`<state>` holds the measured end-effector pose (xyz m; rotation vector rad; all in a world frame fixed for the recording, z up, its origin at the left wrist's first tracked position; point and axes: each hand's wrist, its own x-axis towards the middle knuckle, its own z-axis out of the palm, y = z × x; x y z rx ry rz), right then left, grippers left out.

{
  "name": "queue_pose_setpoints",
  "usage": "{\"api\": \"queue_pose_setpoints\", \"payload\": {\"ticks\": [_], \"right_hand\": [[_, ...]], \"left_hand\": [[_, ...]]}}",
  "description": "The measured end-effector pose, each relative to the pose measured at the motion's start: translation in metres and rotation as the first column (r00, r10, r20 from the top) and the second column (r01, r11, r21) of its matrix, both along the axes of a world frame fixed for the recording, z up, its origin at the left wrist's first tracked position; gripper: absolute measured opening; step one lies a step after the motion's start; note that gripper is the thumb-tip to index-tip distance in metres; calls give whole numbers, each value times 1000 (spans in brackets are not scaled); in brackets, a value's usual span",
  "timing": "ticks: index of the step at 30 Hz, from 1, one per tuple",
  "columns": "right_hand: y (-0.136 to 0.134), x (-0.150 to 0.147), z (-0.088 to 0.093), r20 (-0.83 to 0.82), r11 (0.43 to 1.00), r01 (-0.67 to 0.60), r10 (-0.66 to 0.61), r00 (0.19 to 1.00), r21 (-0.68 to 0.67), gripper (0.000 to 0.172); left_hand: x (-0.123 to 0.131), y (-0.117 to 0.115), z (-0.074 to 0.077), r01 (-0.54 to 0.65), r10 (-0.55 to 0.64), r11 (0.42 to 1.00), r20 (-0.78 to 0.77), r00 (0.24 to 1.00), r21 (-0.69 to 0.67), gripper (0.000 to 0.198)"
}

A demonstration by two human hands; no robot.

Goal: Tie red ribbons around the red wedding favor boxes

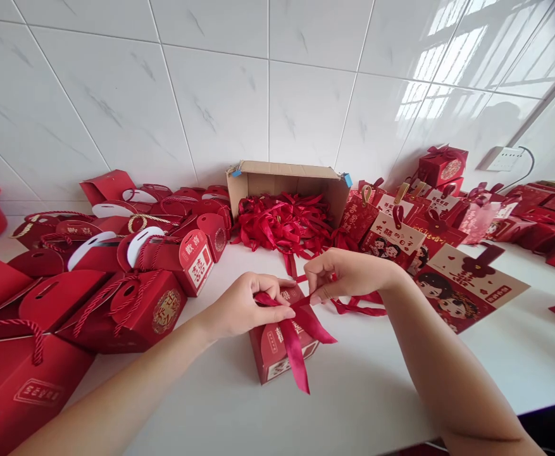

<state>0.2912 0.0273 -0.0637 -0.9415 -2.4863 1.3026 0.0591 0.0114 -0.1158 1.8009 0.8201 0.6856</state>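
A small red gift box (264,350) with pale printed lettering lies on the white table in front of me. Across its top runs a shiny red ribbon (296,358), its two loose tails hanging over the box toward me. My left hand (253,304) is closed, pinching the ribbon between thumb and fingers above the box. On the other side my right hand (336,275) is also closed, its thumb and forefinger gripping the ribbon near the box's right edge. The fingers partly hide where the ribbon crosses itself.
An open cardboard box (289,170) heaped with red ribbons (281,221) stands against the tiled wall. Red boxes with rope handles (130,316) crowd the left side. Decorated boxes with tags (395,231) fill the right, near a wall socket (500,158).
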Motion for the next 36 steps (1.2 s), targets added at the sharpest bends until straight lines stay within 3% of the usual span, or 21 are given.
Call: {"api": "queue_pose_setpoints", "payload": {"ticks": [10, 14, 27, 33, 36], "right_hand": [[12, 4, -10, -30, 994, -106, 106, 994, -21, 13], [11, 5, -7, -12, 993, -109, 110, 994, 36, 10], [-14, -4, 13, 197, 943, 63, -133, 971, 326, 8], [6, 5, 1, 14, 971, -112, 111, 994, 212, 16], [14, 7, -4, -22, 972, -154, 161, 987, 177, 18]], "left_hand": [[2, -4, 0, 25, -25, 999, -2, 1000, 41, 45], [4, -4, -1, 37, -37, 998, 8, 999, 42, 45], [10, -3, -3, -1, -1, 1000, 91, 996, 21, 47], [9, -6, 1, 20, -21, 1000, 72, 997, 21, 45], [7, -6, 2, 22, -24, 998, 44, 999, 52, 45]]}}
